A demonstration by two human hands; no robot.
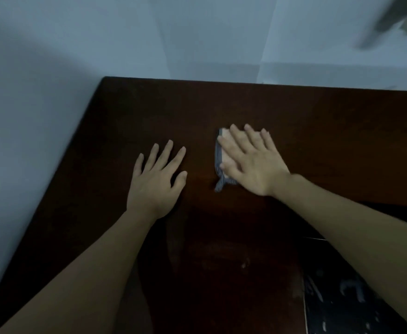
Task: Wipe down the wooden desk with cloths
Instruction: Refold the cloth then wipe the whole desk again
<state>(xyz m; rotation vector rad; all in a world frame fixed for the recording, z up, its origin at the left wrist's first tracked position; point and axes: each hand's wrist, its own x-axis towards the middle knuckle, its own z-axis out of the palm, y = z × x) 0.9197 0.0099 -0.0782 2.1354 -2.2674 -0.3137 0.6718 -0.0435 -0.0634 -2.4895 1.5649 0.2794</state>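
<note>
The dark brown wooden desk point(318, 131) fills the middle of the head view, pushed into a corner of pale walls. My right hand point(250, 160) lies flat with straight fingers on a small folded cloth point(219, 162), grey-edged and pale on top, and presses it to the desk. Most of the cloth is hidden under the palm; a grey corner sticks out toward me. My left hand point(158, 175) rests flat on the bare wood a hand's width to the left, fingers spread, holding nothing.
Pale walls point(41, 104) bound the desk at the back and left. The desk's front edge steps in at the right, where a dark patterned surface point(347, 297) shows below. A blurred grey object point(395, 18) sits at the top right.
</note>
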